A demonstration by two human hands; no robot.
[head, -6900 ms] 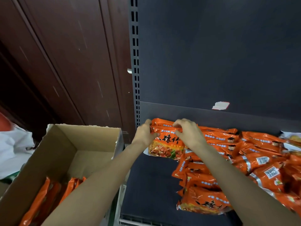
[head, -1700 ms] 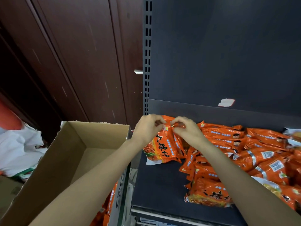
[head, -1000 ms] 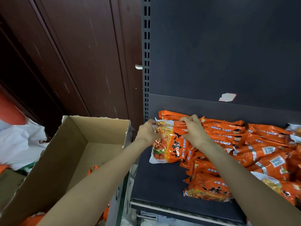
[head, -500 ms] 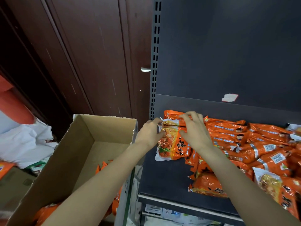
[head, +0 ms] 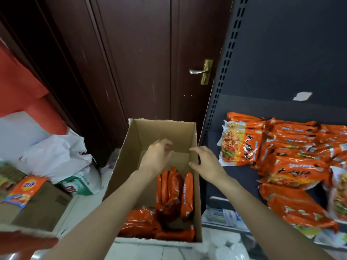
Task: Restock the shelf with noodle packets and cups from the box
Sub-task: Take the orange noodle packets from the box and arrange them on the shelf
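- Progress check: plenty of orange noodle packets on the shelf (head: pixel 234 177) already, piled along its back and right side, one leaning packet (head: pixel 239 143) at the left end of the row showing its printed face.
- Still left: a good handful of boxed packets (head: pixel 174 188) standing on edge in the near right part of the cardboard box (head: pixel 129 147), plus a few lying flat at the near end (far half of the box looks bare). No cups visible anywhere, so can't say whether any remain.
- Left hand (head: pixel 156 157): hovering over the middle of the box, fingers (head: pixel 165 143) loosely curled, holding nothing.
- Right hand (head: pixel 205 162): above the box's right wall, thumb and fingers spread apart like a half-formed pinch, also holding nothing.
- Packets vs hands: upright ones sit just below and a bit nearer than both hands, not touched yet.
- Best guess: roughly past halfway, with another grab from the box coming up.
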